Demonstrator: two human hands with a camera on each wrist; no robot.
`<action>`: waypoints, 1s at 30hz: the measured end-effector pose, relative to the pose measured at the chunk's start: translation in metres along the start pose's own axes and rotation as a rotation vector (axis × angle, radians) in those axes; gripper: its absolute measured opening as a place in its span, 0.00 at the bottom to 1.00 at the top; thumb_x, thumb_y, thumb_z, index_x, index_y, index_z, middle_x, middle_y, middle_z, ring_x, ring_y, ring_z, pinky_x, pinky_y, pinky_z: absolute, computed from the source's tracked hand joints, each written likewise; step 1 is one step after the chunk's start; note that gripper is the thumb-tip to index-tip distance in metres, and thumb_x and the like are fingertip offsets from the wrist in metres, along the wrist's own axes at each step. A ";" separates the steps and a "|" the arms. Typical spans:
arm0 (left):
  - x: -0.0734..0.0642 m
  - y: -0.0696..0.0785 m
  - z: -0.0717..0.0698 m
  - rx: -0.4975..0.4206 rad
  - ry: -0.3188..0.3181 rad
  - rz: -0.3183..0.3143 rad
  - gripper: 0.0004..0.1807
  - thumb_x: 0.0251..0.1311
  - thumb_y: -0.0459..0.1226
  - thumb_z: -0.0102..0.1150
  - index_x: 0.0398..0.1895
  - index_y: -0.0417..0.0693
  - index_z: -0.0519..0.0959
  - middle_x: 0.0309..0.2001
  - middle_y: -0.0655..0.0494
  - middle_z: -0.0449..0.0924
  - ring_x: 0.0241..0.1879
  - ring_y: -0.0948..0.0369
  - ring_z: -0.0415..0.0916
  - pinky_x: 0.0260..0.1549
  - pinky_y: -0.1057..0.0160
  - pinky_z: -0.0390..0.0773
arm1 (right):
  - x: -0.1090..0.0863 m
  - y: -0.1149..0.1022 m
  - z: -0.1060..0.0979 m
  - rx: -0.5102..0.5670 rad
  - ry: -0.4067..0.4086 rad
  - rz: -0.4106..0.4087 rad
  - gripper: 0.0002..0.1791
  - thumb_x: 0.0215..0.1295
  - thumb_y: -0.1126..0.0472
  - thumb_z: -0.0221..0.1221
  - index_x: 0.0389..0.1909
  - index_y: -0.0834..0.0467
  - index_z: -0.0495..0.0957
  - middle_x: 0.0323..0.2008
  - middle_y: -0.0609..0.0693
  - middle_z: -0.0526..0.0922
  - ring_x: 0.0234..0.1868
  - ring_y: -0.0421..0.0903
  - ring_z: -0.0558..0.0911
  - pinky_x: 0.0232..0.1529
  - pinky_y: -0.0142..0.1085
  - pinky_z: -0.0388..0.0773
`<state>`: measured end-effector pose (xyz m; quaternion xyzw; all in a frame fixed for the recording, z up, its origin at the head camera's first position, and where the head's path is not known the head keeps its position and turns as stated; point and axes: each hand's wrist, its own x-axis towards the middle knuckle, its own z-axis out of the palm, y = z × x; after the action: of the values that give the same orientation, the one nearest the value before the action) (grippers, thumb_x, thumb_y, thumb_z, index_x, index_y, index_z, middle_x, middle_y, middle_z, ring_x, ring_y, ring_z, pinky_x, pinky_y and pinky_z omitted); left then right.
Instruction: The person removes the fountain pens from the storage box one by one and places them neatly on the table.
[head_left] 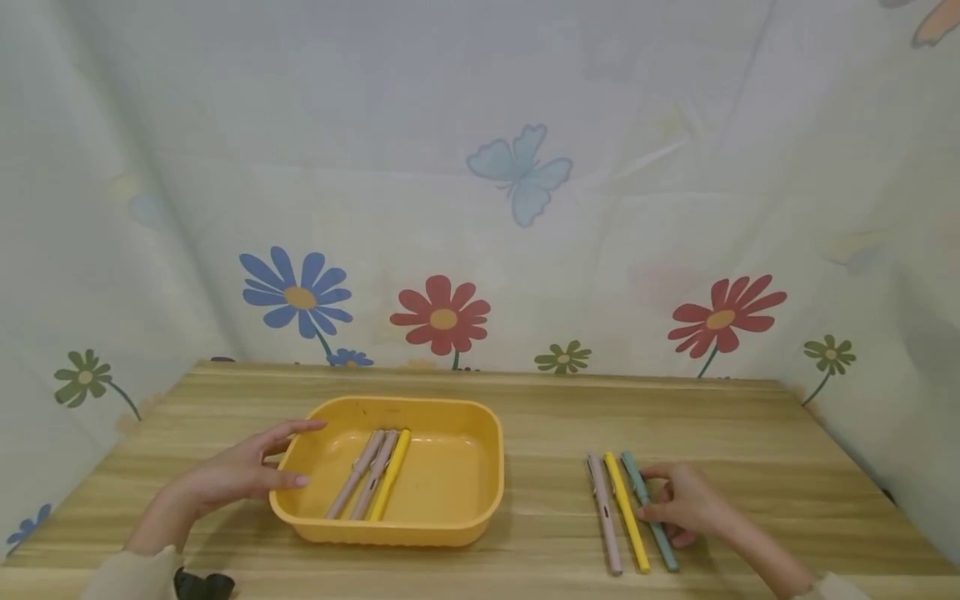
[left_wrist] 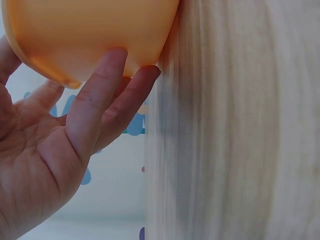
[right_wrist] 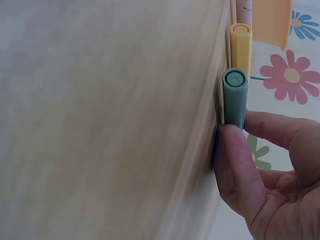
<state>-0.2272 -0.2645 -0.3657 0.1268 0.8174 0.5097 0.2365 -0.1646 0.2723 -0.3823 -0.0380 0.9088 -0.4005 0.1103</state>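
Note:
My left hand (head_left: 232,477) holds the left side of a yellow plastic tray (head_left: 489,467). Two fingertips reach over the rim, and the left wrist view has other fingers (left_wrist: 95,95) against the outer wall. Inside the tray lie two mauve pens (head_left: 366,475) and a yellow pen (head_left: 392,477), side by side. On the table to the right, my right hand (head_left: 692,500) pinches a teal pen (head_left: 651,515) between thumb and fingers. Just left of it lie another yellow pen (head_left: 628,515) and another mauve pen (head_left: 604,517), both untouched.
The wood-grain table (head_left: 547,417) carries the tray and pens. Behind it hangs a pale curtain (head_left: 375,208) printed with flowers and a butterfly. A small black object (head_left: 204,585) shows beside the left sleeve at the front edge.

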 end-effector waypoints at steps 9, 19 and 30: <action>0.001 0.002 0.000 -0.001 0.005 -0.003 0.41 0.54 0.38 0.62 0.68 0.45 0.51 0.66 0.26 0.35 0.61 0.30 0.47 0.41 0.50 0.77 | 0.000 0.002 -0.005 0.032 -0.055 0.037 0.40 0.50 0.59 0.66 0.58 0.76 0.60 0.20 0.52 0.74 0.16 0.43 0.75 0.17 0.39 0.78; 0.000 0.001 0.000 -0.025 -0.020 0.015 0.41 0.55 0.37 0.61 0.68 0.43 0.50 0.66 0.25 0.33 0.60 0.31 0.49 0.41 0.50 0.77 | -0.002 0.001 -0.004 0.025 -0.058 0.025 0.39 0.50 0.60 0.66 0.57 0.77 0.60 0.20 0.52 0.74 0.16 0.43 0.75 0.18 0.39 0.78; -0.001 0.001 0.001 -0.021 0.003 -0.009 0.41 0.55 0.38 0.61 0.69 0.47 0.51 0.67 0.28 0.35 0.62 0.30 0.41 0.42 0.50 0.77 | 0.000 -0.008 -0.024 0.053 -0.118 -0.006 0.34 0.58 0.58 0.60 0.54 0.80 0.62 0.24 0.52 0.77 0.21 0.44 0.76 0.21 0.38 0.78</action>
<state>-0.2259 -0.2641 -0.3650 0.1199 0.8129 0.5173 0.2390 -0.1704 0.2843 -0.3609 -0.0616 0.8898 -0.4217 0.1633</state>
